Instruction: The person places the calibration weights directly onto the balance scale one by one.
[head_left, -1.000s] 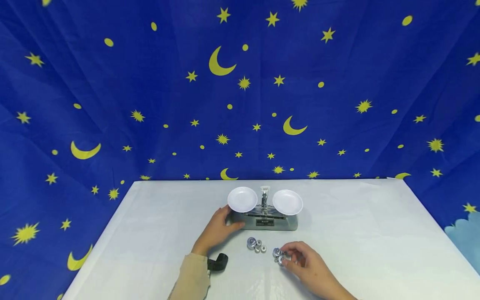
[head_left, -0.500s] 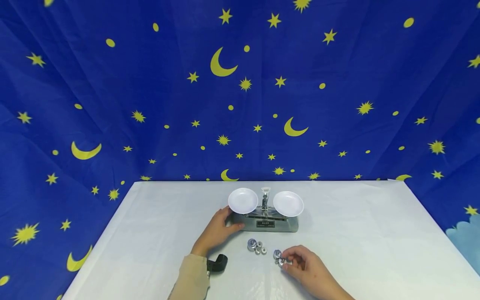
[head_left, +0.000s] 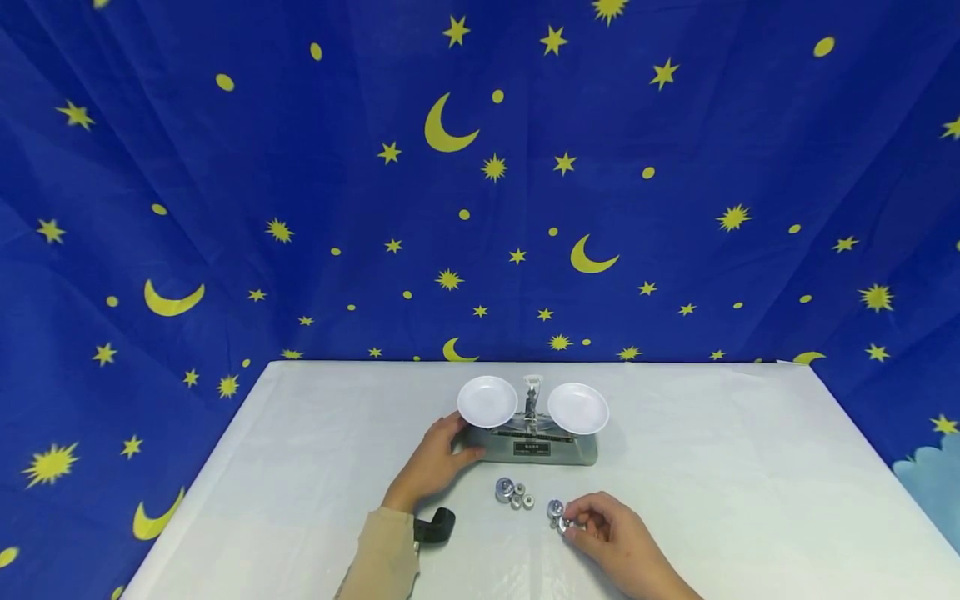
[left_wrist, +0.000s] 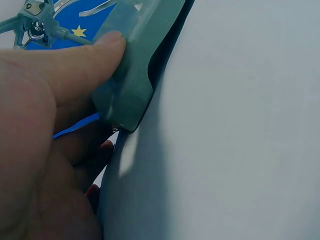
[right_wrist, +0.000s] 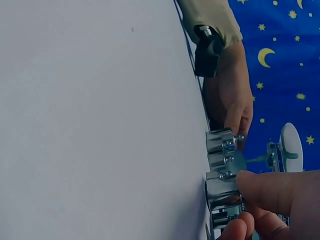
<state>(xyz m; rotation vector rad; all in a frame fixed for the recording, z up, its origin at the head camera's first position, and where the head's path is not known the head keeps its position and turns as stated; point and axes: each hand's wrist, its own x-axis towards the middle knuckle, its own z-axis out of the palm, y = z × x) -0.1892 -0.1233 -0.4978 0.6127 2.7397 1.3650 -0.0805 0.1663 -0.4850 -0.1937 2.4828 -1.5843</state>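
A grey balance scale [head_left: 536,448] with two white pans [head_left: 487,401] [head_left: 577,408] stands mid-table. My left hand [head_left: 465,442] grips the scale's left end; in the left wrist view its thumb [left_wrist: 100,47] presses on the base [left_wrist: 135,75] with the fingers curled beneath. In front of the scale lie two small groups of silver weights [head_left: 513,493] [head_left: 555,507]. My right hand [head_left: 573,521] pinches one weight [right_wrist: 222,192] of the right group between thumb and fingers [right_wrist: 270,190], and the weight still stands on the table.
The white table [head_left: 712,467] has bare cloth to both sides of the scale. A blue star-and-moon backdrop [head_left: 480,167] hangs behind its far edge. A black wrist strap [head_left: 437,525] sits on my left forearm.
My right hand's fingers have sunk slightly and closed round a weight in the right group. The left hand and the scale have not moved.
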